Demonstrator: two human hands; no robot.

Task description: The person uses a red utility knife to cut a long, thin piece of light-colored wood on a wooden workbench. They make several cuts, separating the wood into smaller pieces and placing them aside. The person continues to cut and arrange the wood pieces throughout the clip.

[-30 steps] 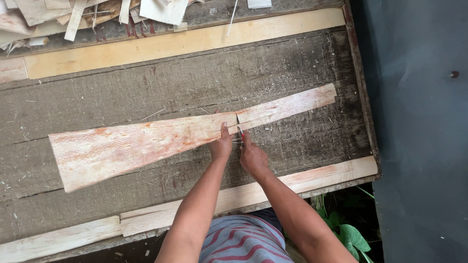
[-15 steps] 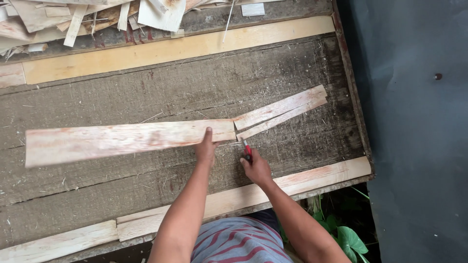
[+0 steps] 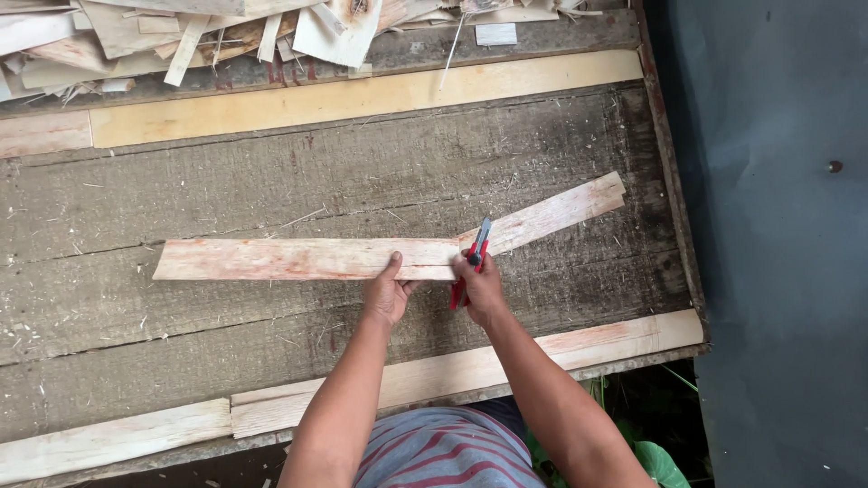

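My left hand (image 3: pixel 387 296) lay flat and open on the long veneer strip (image 3: pixel 303 259), fingers pressing its near edge down onto the table (image 3: pixel 271 181). My right hand (image 3: pixel 481 287) was closed round a red utility knife (image 3: pixel 472 262), blade tip pointing up onto the strip right where a second, shorter veneer strip (image 3: pixel 551 212) angled off toward the table's right side. The two strips met or overlapped at the knife; I couldn't tell which. The long strip lay flat across the middle of the table, pale with reddish streaks. It looked thin and light, probably bendy along its length and quick to split along the grain, so I judged it better held flat by palm pressure near the cut than pinched at an end. No real containers in view. A loose heap of wood offcuts (image 3: pixel 217 36) sat along the far edge, behind a pale board (image 3: pixel 362 98). Another pale board (image 3: pixel 542 357) ran along the near edge.
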